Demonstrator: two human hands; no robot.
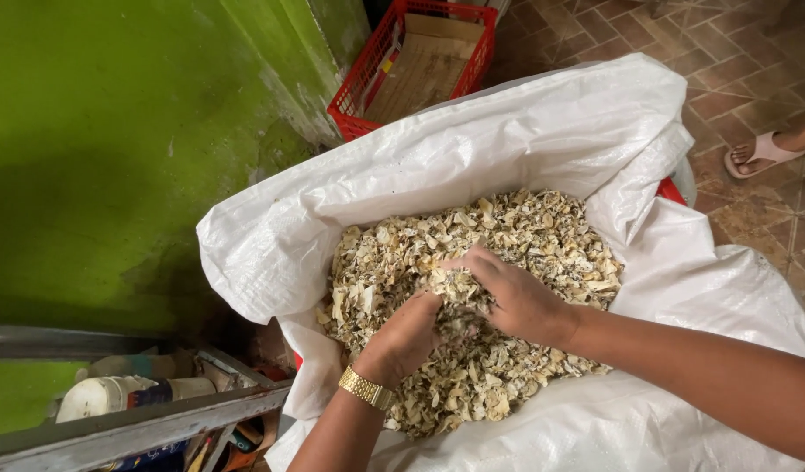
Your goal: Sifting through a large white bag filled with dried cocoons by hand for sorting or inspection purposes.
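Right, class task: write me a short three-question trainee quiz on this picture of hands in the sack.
1. True or false: both hands are buried in the dry pale flakes inside the white woven sack.
2. Which wrist wears the gold watch: A left, B right?
3. What colour is the crate against the green wall?

Key: 1 true, the left hand and right hand dig in together; 2 A; 3 red.

Tiled floor (752,79), white sack (542,131), red crate (359,96)

Left hand (407,336) fingertips buried in dried chips (507,236), sandalled foot (763,153) cut off
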